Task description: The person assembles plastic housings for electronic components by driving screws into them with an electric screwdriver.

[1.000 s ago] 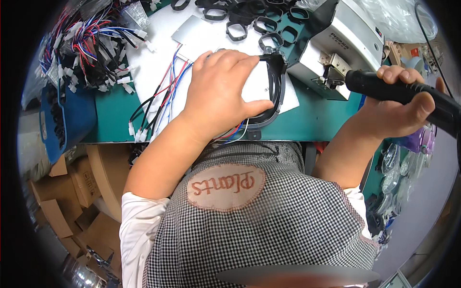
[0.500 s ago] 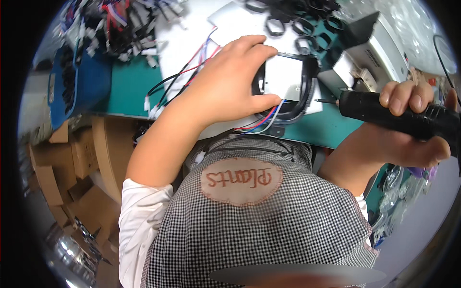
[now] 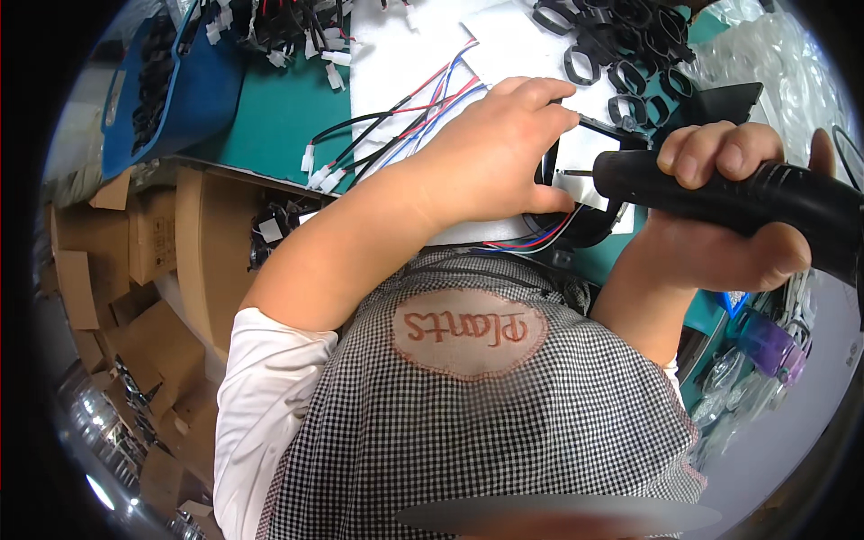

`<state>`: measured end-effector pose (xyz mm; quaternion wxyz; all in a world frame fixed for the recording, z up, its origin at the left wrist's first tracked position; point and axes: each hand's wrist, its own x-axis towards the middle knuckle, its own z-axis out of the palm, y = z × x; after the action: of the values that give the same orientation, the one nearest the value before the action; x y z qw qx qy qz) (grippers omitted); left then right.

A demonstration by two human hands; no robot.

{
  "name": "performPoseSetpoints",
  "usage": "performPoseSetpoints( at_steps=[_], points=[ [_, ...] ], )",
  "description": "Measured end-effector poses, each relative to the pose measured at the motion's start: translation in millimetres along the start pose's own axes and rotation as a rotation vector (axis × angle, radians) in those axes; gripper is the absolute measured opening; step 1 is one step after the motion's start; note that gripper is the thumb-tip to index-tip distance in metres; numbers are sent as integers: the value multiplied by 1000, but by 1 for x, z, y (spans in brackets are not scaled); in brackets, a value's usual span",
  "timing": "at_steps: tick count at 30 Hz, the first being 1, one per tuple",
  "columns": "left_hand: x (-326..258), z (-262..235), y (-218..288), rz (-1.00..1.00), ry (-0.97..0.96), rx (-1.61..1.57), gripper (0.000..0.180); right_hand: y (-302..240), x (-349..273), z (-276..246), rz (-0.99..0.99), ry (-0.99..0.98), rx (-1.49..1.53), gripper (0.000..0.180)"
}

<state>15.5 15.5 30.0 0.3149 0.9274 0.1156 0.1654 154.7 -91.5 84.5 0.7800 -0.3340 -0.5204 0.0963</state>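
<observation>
My left hand [image 3: 490, 153] lies over a black round housing [image 3: 589, 225] with a white insert [image 3: 576, 184], pressing it down at the front edge of the green bench mat [image 3: 270, 121]. Red, blue and black wires [image 3: 531, 241] come out from under that hand. My right hand [image 3: 720, 216] is wrapped around a black electric screwdriver [image 3: 720, 193], whose thin bit points left and touches the white insert beside my left fingers.
A bundle of coloured wires with white plugs [image 3: 360, 148] lies on a white sheet [image 3: 405, 54]. Several black rings [image 3: 621, 54] sit at the back, a blue bin [image 3: 171, 81] at the left. Cardboard boxes [image 3: 135, 243] stand below the bench.
The view has tilted down and closer. My right hand has brought the screwdriver left until its bit meets the housing; my left hand still covers the housing.
</observation>
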Motion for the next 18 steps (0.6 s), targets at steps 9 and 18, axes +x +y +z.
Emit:
performPoseSetpoints(
  at_steps=[9,18],
  points=[
    [-2,-1,1,-41,0,-73,66,5,2,16,72,-203,-47,91],
    [-5,4,-4,2,3,-93,63,9,13,20,225,-393,-25,87]
  ],
)
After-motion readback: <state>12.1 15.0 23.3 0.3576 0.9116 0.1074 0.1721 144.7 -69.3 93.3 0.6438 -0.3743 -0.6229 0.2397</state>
